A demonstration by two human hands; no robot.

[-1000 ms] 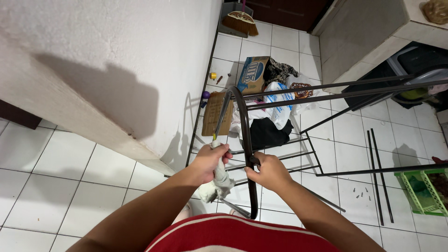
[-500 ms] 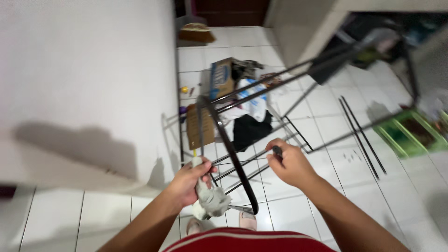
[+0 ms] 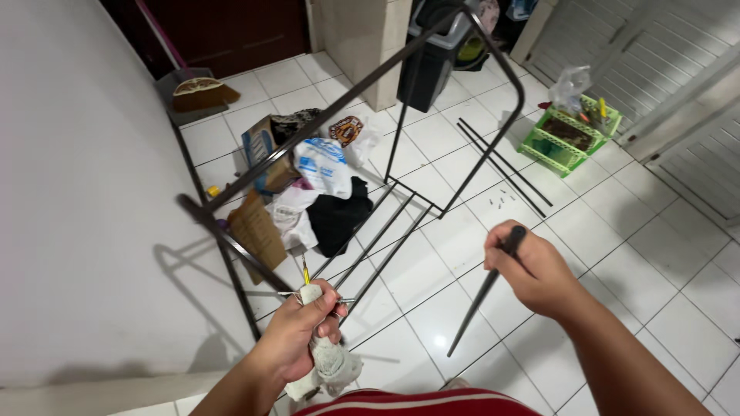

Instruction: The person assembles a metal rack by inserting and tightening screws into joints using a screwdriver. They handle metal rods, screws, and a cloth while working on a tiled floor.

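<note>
A dark metal rack frame (image 3: 339, 108) stands on the white tiled floor in front of me. My left hand (image 3: 304, 327) grips a white rag (image 3: 331, 366) together with a thin yellow-handled tool (image 3: 305, 272), close to the frame's lower bars. To the right of the frame, my right hand (image 3: 532, 270) is closed around a loose black rod (image 3: 478, 304) that slants down toward the floor, away from the frame.
A pile of bags, cardboard boxes and dark cloth (image 3: 308, 185) lies behind the frame. Two black rods (image 3: 501, 166) and small screws (image 3: 505, 200) lie on the tiles. A green basket (image 3: 566, 135) sits at right, a broom and dustpan (image 3: 196, 88) at the back, a white wall at left.
My right hand has pulled away to the right and now holds a black rod free of the frame. The camera view has swung right; my left hand stays on the rag.
</note>
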